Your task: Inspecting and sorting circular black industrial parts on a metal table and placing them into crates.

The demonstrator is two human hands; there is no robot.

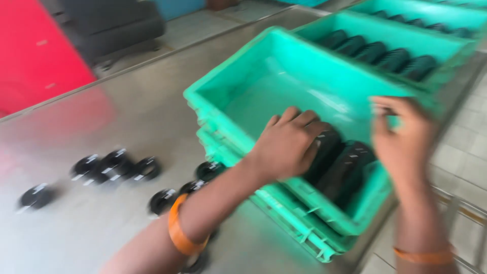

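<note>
Two hands at the green crate

Head view: my left hand point(286, 144) reaches into the near green crate point(238, 96), fingers curled over a row of black rolls point(340, 167) lying along the crate's near-right wall. That row runs away from me toward the right, directly under the left hand. My right hand point(403, 137) pinches the crate's right rim. Loose black rolls with white labels point(114, 165) lie left on the steel table point(127, 111). Behind stands a second crate point(385, 28).

blur – whole view | left hand point(285, 147) hides stack tops | far crates cropped
</note>
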